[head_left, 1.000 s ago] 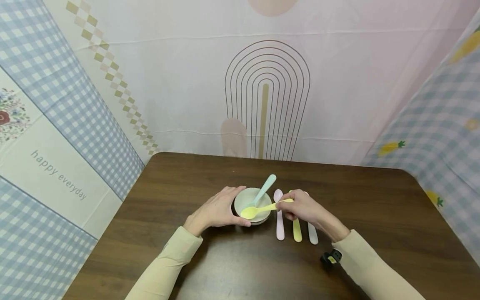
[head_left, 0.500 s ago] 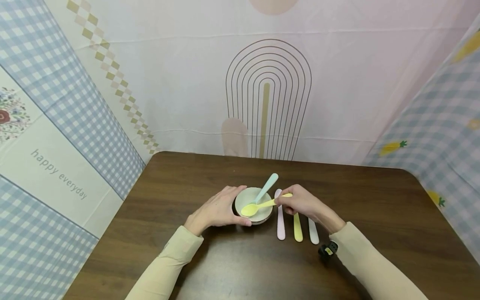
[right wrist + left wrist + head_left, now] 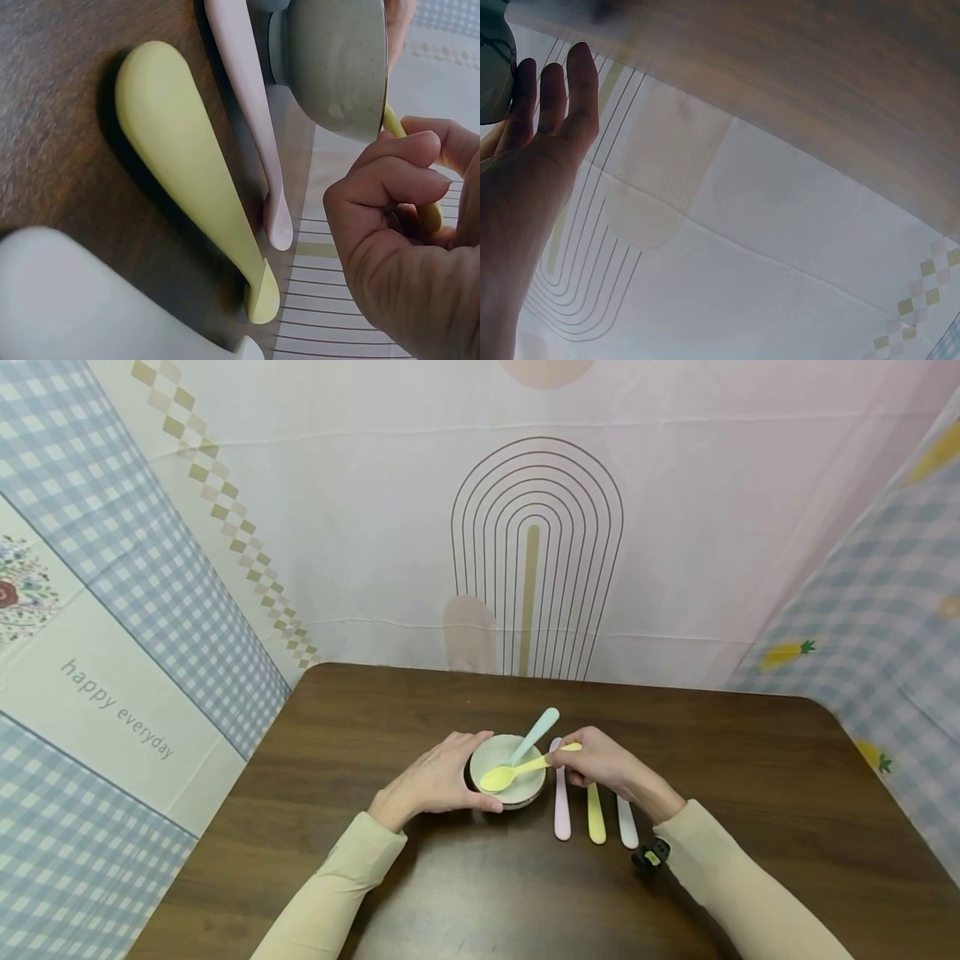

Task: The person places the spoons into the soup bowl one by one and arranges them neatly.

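In the head view, my left hand holds a small pale bowl from its left side, thumb on the near side and fingers on the far side. A mint-green spoon leans in the bowl, its handle sticking out over the far right rim. My right hand pinches the handle of a yellow spoon, whose head is over the bowl's inside and overlaps the mint spoon. In the right wrist view, the curled fingers grip that handle right at the rim of the bowl.
Right of the bowl, a pink spoon, a second yellow spoon and a white spoon lie side by side on the dark wooden table, partly under my right hand. A printed cloth hangs behind the table.
My right hand has shifted slightly left and away from me with the yellow spoon, whose handle now slants more upward. The left hand and bowl stay nearly in place.
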A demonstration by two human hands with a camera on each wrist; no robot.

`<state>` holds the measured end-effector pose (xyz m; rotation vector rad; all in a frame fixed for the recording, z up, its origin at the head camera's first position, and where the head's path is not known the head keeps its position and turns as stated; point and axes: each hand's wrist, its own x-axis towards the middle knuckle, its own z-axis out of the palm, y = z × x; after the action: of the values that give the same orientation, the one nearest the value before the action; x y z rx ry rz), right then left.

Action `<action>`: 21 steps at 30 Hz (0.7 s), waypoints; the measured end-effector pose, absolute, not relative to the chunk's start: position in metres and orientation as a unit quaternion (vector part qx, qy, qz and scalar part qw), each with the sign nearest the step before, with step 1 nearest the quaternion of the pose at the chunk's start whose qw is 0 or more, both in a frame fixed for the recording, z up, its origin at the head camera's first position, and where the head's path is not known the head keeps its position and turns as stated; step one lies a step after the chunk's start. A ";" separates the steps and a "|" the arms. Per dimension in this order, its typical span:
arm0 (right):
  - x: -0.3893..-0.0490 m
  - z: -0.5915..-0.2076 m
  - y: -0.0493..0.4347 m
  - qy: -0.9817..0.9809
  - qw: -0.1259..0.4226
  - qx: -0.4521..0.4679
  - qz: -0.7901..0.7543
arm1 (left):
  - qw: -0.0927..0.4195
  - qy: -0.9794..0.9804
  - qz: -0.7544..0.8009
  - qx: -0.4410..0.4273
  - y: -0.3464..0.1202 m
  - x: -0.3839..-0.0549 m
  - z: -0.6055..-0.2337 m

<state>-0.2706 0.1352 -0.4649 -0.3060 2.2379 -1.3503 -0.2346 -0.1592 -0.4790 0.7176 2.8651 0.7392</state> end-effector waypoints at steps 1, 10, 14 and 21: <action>-0.271 -0.465 0.135 0.822 0.252 -0.113 -0.498 | 0.049 0.940 0.243 0.235 -0.159 -0.234 -0.479; -0.273 -0.464 0.131 0.819 0.254 -0.099 -0.504 | 0.051 0.938 0.249 0.235 -0.160 -0.233 -0.479; -0.275 -0.465 0.131 0.815 0.254 -0.083 -0.514 | 0.049 0.938 0.250 0.237 -0.160 -0.234 -0.480; -0.277 -0.467 0.129 0.812 0.241 -0.075 -0.526 | 0.046 0.938 0.247 0.238 -0.160 -0.235 -0.480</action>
<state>-0.2767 0.1290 -0.4674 -0.2039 2.2226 -1.4378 -0.2352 -0.1602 -0.4802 0.7271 2.8634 0.7527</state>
